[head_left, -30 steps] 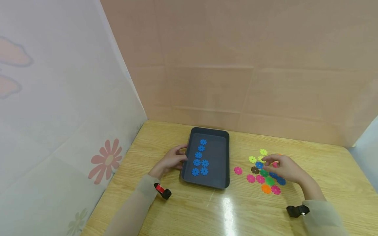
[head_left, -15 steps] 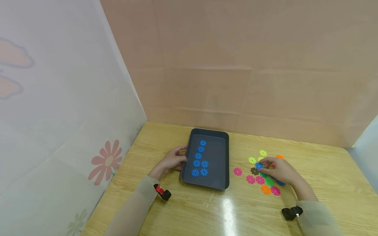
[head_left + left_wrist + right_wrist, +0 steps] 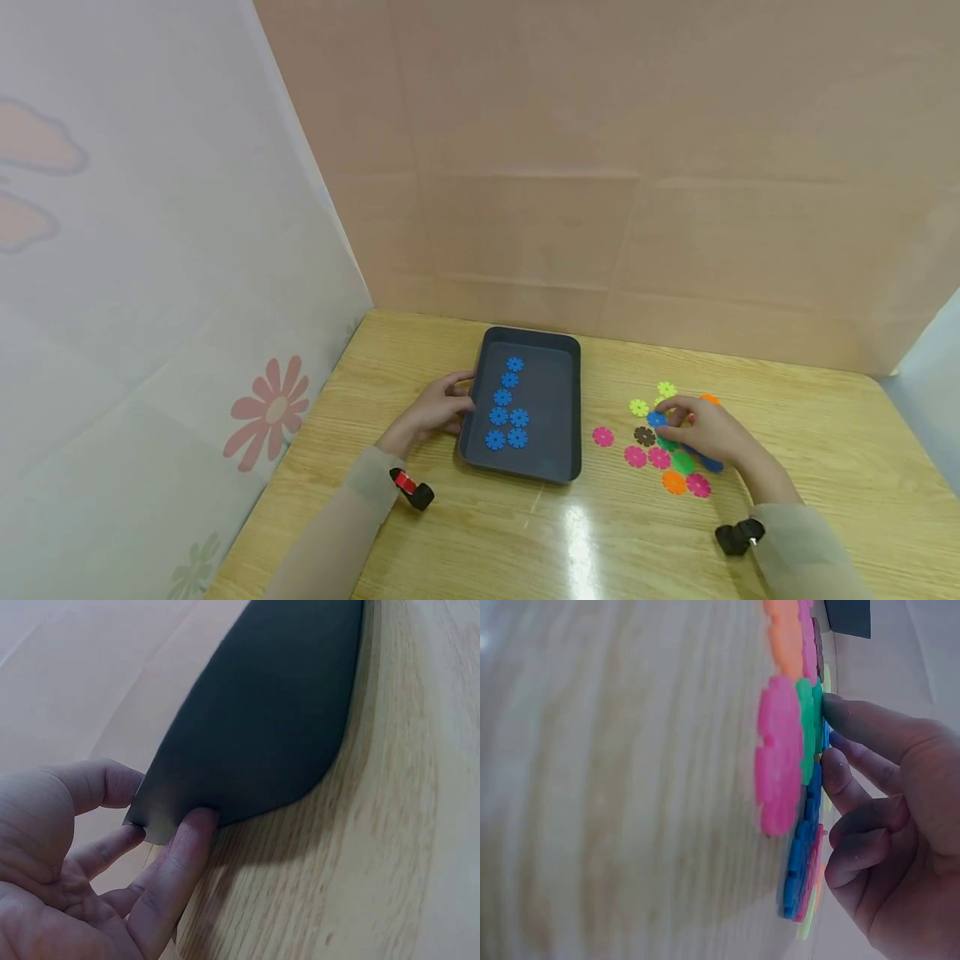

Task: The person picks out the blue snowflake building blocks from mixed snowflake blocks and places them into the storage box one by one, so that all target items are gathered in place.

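Head view: glossy wood table [image 3: 645, 550], tan backdrop [image 3: 570, 167] behind; left grip [image 3: 435, 407] clamped on tray [image 3: 551, 400], right grip [image 3: 707, 429] pinching blue disc [image 3: 656, 419].

Seen from the head, the light is bright, soft and even, its source out of view; a long white glare [image 3: 579, 550] lies on the tabletop [image 3: 480, 542], nearer the person than the right near corner of the tray [image 3: 551, 392]. Beyond the tray, creases in the back wall [image 3: 517, 225] catch light as faint pale lines. The left wrist view is dimmer: the tray's outside is nearly black, with little detail, a soft shadow spreads over the wood beside it, and wood farther from it washes out. In the right wrist view, the discs [image 3: 778, 757] have soft edges, and the wood farthest from the tray blurs into streaks.
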The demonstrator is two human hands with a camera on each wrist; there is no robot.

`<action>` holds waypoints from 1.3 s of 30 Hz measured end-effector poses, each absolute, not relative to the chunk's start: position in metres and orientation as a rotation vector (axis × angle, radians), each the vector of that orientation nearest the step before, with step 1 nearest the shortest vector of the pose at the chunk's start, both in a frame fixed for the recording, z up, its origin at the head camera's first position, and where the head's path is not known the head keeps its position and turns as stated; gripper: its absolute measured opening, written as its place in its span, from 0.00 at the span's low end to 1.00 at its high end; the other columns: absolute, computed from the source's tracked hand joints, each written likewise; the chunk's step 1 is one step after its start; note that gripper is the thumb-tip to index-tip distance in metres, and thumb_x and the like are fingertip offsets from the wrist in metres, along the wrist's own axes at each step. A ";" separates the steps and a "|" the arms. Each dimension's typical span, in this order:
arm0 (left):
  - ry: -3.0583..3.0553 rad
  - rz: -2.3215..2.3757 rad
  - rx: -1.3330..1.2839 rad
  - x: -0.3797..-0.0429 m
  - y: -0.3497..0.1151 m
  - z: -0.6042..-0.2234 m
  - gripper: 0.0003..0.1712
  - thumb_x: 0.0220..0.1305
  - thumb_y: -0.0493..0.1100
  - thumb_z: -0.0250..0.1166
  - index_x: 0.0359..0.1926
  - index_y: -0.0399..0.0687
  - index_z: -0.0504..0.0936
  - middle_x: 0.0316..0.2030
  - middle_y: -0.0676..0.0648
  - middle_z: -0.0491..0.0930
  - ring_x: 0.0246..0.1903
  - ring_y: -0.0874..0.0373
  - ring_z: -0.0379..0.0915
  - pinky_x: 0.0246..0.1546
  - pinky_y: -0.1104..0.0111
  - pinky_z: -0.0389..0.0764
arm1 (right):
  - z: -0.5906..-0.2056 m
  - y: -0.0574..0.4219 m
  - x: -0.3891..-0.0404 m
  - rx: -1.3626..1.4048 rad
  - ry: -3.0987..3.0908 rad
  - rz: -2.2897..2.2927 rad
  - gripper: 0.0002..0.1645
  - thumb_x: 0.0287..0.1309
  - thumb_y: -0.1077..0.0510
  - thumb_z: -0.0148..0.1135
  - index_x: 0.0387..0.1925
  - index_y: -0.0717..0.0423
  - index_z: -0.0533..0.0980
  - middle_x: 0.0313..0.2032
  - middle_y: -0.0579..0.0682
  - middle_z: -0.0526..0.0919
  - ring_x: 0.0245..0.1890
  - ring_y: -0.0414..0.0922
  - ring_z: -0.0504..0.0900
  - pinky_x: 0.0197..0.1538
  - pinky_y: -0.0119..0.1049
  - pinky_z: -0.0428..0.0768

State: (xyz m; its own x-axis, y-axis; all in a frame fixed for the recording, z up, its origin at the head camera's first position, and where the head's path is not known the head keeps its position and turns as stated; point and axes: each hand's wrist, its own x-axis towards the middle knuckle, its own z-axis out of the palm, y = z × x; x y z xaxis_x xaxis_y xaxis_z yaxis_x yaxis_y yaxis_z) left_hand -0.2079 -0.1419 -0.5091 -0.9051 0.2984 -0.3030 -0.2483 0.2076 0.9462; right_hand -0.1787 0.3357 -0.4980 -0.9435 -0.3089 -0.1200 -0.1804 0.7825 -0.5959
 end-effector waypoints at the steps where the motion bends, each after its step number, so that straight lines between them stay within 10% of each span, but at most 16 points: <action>1: 2.067 1.742 0.048 -0.208 -0.142 -0.509 0.40 0.64 0.35 0.66 0.77 0.51 0.67 0.48 0.39 0.78 0.39 0.49 0.81 0.31 0.58 0.88 | -0.498 0.336 -0.179 -0.371 2.754 -0.903 0.25 0.64 0.49 0.73 0.56 0.59 0.81 0.36 0.47 0.81 0.31 0.45 0.75 0.32 0.37 0.74; 19: 2.069 1.741 0.040 -0.209 -0.141 -0.511 0.40 0.64 0.36 0.66 0.77 0.51 0.68 0.49 0.38 0.78 0.39 0.49 0.81 0.32 0.57 0.88 | -0.498 0.335 -0.182 -0.341 2.712 -0.918 0.23 0.65 0.52 0.71 0.55 0.63 0.78 0.46 0.55 0.82 0.44 0.53 0.80 0.44 0.48 0.81; 39: 2.069 1.739 0.047 -0.210 -0.142 -0.512 0.40 0.64 0.36 0.66 0.77 0.49 0.68 0.49 0.38 0.78 0.40 0.49 0.82 0.32 0.56 0.88 | -0.495 0.336 -0.180 -0.459 2.702 -0.985 0.17 0.66 0.55 0.71 0.53 0.53 0.80 0.39 0.49 0.84 0.36 0.45 0.81 0.36 0.39 0.80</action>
State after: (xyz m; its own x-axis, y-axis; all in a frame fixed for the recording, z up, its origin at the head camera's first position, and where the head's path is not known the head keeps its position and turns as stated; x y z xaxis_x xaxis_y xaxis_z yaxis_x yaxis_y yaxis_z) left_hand -0.2095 -0.1422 -0.5124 -0.9051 0.2979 -0.3034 -0.2477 0.2107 0.9456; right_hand -0.1799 0.3360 -0.4951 -0.9247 -0.3657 -0.1059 -0.2118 0.7253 -0.6551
